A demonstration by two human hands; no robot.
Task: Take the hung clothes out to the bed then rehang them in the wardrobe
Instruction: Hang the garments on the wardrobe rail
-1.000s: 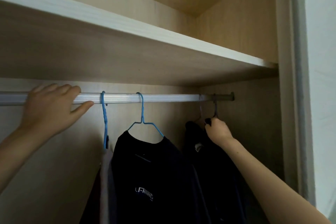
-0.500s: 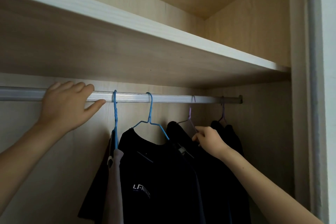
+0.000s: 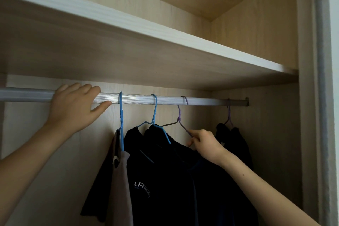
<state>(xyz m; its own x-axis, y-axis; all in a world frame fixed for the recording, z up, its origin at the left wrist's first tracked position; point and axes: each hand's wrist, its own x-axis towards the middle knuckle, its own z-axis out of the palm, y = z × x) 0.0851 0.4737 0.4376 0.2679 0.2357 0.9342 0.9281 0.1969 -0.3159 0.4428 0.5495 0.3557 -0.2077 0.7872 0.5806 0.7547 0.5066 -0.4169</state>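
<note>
A silver wardrobe rail (image 3: pixel 165 99) runs across the view with several hangers on it. My left hand (image 3: pixel 73 108) grips the rail at its left part. A blue hanger (image 3: pixel 121 121) carries a grey and black garment (image 3: pixel 120 180). A second blue hanger (image 3: pixel 154 113) holds a dark T-shirt with a white logo (image 3: pixel 146 198). My right hand (image 3: pixel 205 143) pinches the right arm of a purple hanger (image 3: pixel 180 115) carrying a dark garment (image 3: pixel 211 198). Another purple hanger (image 3: pixel 229 113) with dark clothing (image 3: pixel 238 143) hangs at the rail's right end.
A wooden shelf (image 3: pixel 165 42) sits just above the rail, with an upper compartment over it. The wardrobe's right side panel (image 3: pixel 275 134) and door frame (image 3: pixel 324 97) close off the right. The back panel (image 3: pixel 45 180) is bare under my left arm.
My right hand has slid the purple hanger with its dark garment leftward along the rail, away from the far-right hanger. My left hand keeps its grip on the rail.
</note>
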